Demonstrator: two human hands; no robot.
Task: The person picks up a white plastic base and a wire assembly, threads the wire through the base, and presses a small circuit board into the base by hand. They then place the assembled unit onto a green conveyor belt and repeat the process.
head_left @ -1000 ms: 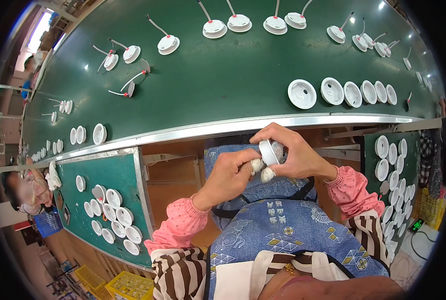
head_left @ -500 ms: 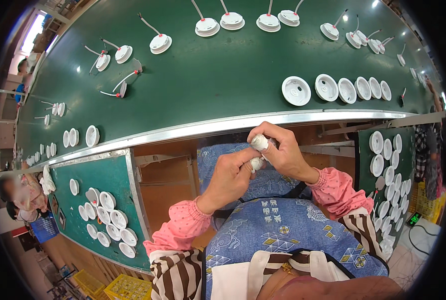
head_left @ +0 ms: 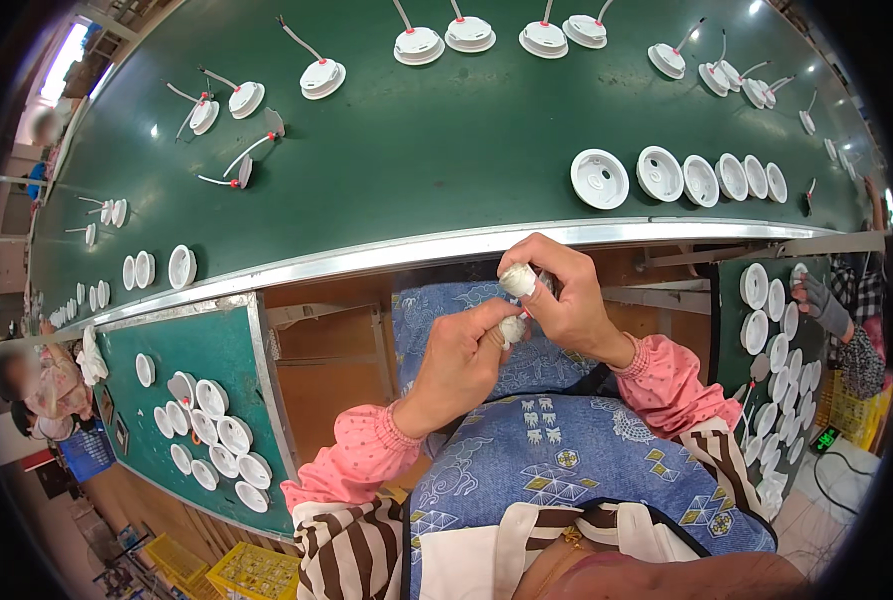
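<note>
My left hand [head_left: 456, 362] and my right hand [head_left: 572, 305] meet above my lap, just in front of the table edge. Both are closed in pinches, with white wrapping [head_left: 517, 280] around some fingertips. Between them shows a tiny red and white spot; the small piece they grip is mostly hidden by the fingers. Nearest on the table beyond is a white round cup-shaped housing [head_left: 599, 180], lying with its hollow side up at the left end of a row of similar ones.
White round lids with cables [head_left: 418, 45] stand along the far green table [head_left: 416, 150]. More white housings [head_left: 234, 435] lie on the left side table, others [head_left: 755, 285] on the right one. There, a co-worker's gloved hand [head_left: 824, 306] touches a housing. Yellow crates [head_left: 256, 572] sit below.
A co-worker's gloved hand has come in over the right side table. My right hand has shifted slightly, and a red spot now shows between my fingers.
</note>
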